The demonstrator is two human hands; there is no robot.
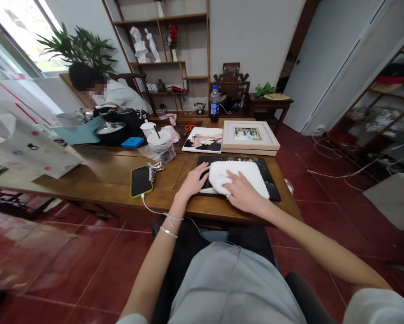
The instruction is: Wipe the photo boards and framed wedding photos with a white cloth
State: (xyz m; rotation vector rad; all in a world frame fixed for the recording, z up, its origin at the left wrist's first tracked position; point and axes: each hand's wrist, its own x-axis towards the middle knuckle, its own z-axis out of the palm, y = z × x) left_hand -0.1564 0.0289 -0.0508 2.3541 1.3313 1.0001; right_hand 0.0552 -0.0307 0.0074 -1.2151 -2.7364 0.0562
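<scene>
A dark, flat picture panel [272,180] lies on the wooden table right in front of me. Over most of it is spread a fluffy white towel [249,173]. My right hand [239,189] presses down on the towel, its fingers partly curled into the folds and the index finger stretched forward. At the panel's left edge my left hand [195,179] rests flat, fingers extended, close beside the towel. Behind the panel are a print of a person in dark and white clothing [203,140] and a pale picture frame [251,137] with a small photo inside.
A phone [141,181] with a charging cable lies left on the table [103,175]. Farther back stand a white lidded cup [159,141] in plastic, a blue box [133,142], red scissors [190,128] and a bottle [214,104]. Another person sits at the far left.
</scene>
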